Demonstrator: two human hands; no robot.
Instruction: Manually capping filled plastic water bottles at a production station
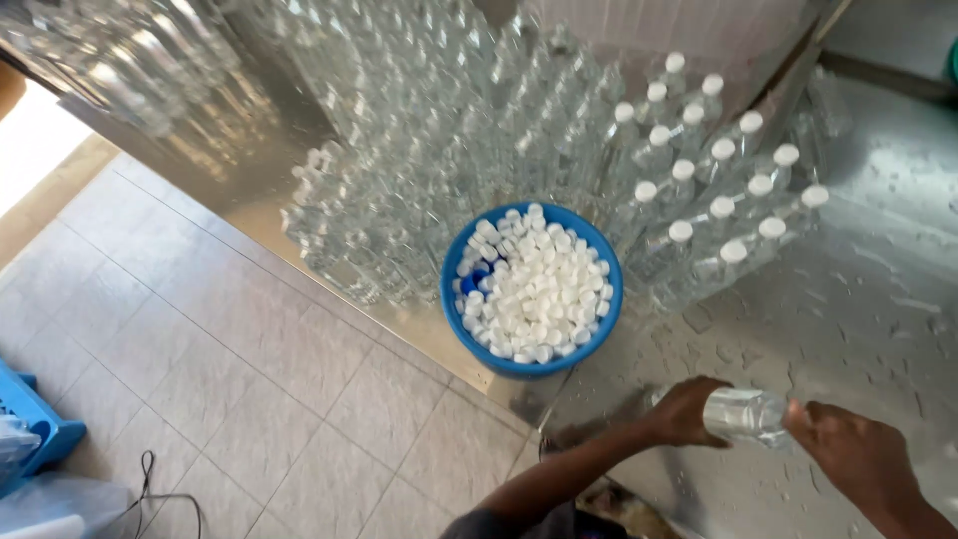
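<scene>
- Left hand (687, 411) wraps the clear bottle (743, 415), its long axis running three-to-nine o'clock.
- Right hand (856, 457) fingers pinch its three o'clock end.
- Blue cap bucket (454, 299) sits at eleven.

Clear plastic bottle (743, 415), wet shiny steel table (878, 299), blue plastic bowl (454, 299).

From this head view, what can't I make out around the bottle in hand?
- Bottle: its top is hidden behind the right hand, so capped or not is unclear.
- Left hand: its fingers wrap behind the bottle, out of sight.
- Uncapped bottles: blurred by glare, impossible to count.
- Blue bucket: caps hide its depth.
</scene>
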